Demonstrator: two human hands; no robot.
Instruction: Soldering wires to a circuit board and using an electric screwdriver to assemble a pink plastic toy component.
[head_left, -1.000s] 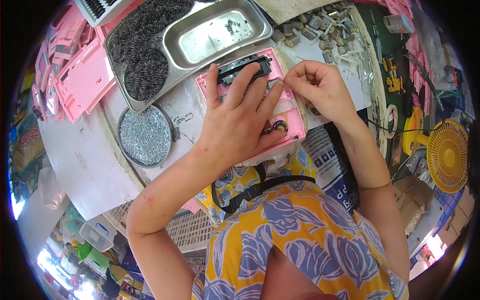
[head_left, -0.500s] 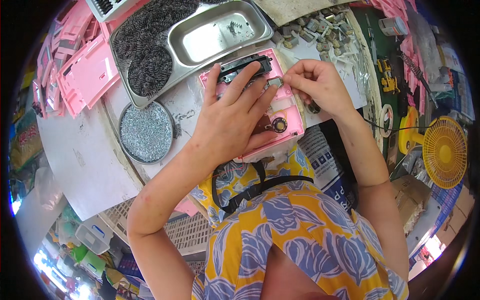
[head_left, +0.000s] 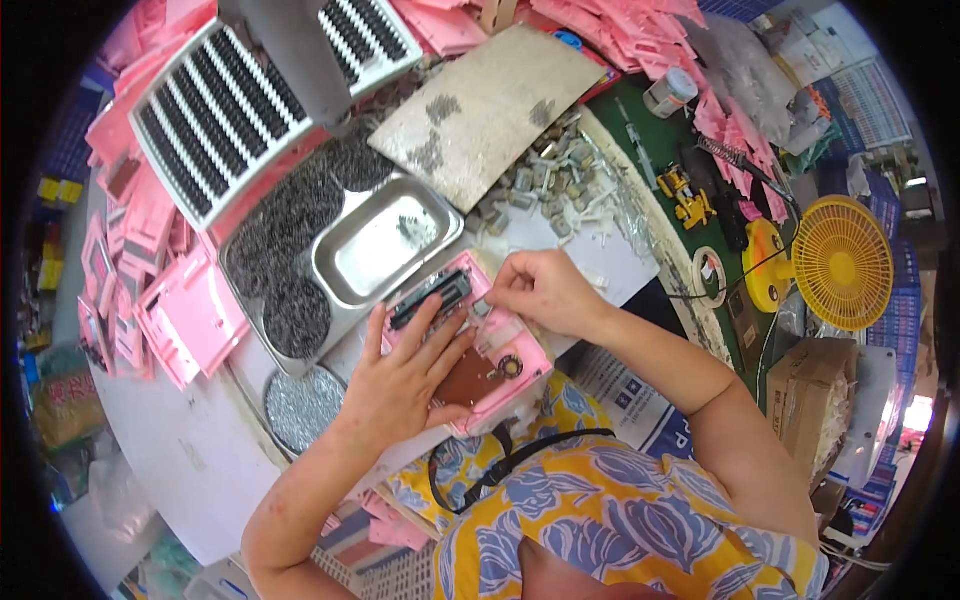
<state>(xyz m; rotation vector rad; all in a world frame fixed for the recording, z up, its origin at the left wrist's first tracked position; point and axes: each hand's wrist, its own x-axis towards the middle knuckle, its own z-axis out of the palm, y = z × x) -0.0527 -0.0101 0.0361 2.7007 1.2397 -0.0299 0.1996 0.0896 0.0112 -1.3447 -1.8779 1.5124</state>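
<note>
A pink plastic casing (head_left: 535, 357) lies at the table's near edge, with a black part (head_left: 455, 290) along its far side. Inside it are a brown panel (head_left: 470, 376) and a small round dark part with a pale rim (head_left: 509, 366). My left hand (head_left: 405, 375) rests spread across the casing's left side, fingers stretched toward the black part. Pinched at the casing's far right, my right hand (head_left: 540, 290) has thumb and forefinger on a small grey metal part (head_left: 482, 308). Its other fingers are curled.
Beyond the casing stands a steel tray (head_left: 452, 222) with dark springs (head_left: 290, 205). A round tin of small silvery pieces (head_left: 305, 408) sits left. Further off are a rack of black-and-white rows (head_left: 225, 120), a board (head_left: 480, 110), small metal parts (head_left: 545, 180) and a yellow fan (head_left: 840, 262).
The view has shifted, so the casing and both hands appear lower and further left, and more of the far rack shows. My left hand stays spread on the casing; my right still pinches.
</note>
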